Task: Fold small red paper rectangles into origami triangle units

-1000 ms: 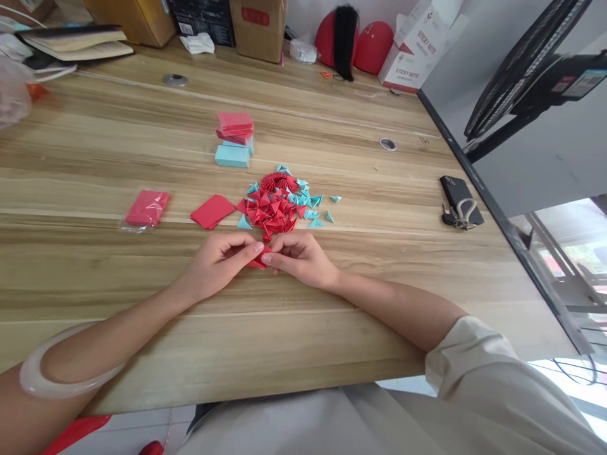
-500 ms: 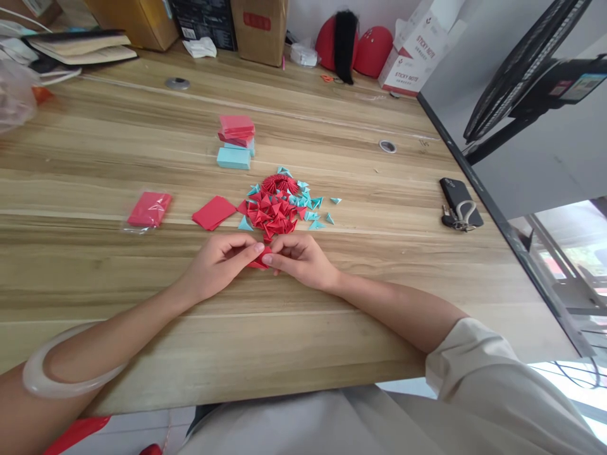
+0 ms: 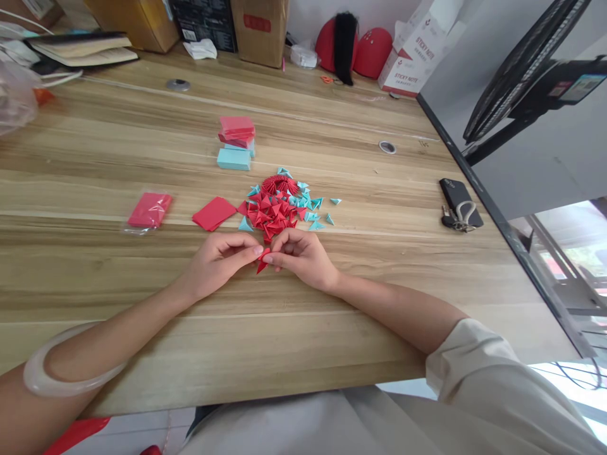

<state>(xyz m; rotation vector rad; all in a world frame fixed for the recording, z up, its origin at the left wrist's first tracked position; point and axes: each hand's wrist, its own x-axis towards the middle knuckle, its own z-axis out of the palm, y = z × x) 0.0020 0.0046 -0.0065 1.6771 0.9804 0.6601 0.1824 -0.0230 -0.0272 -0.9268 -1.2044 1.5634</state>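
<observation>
Between my two hands is a small piece of folded red paper (image 3: pixel 262 261), its pointed end showing below the fingertips. My left hand (image 3: pixel 226 260) pinches it from the left, thumb on top. From the other side my right hand (image 3: pixel 302 258) grips it between thumb and fingers, which partly hide it. Just beyond the hands lies a heap of folded red paper triangles (image 3: pixel 271 213), with light blue paper triangles (image 3: pixel 303 201) around it. A ring of joined red pieces (image 3: pixel 279 184) sits at the heap's far side. Loose red paper sheets (image 3: pixel 214 213) lie left of the heap.
A wrapped red paper pack (image 3: pixel 150 210) lies farther left. Behind are stacked red packs (image 3: pixel 237 128) and a blue paper stack (image 3: pixel 234 158). A black phone-like case with keys (image 3: pixel 461 203) lies right. Boxes (image 3: pixel 260 31) line the back; a fan (image 3: pixel 526 69) stands at the right.
The red paper in my fingers has turned and looks narrower, its point now facing down toward me. My right hand's fingers have lifted slightly. Everything else on the table stays in place.
</observation>
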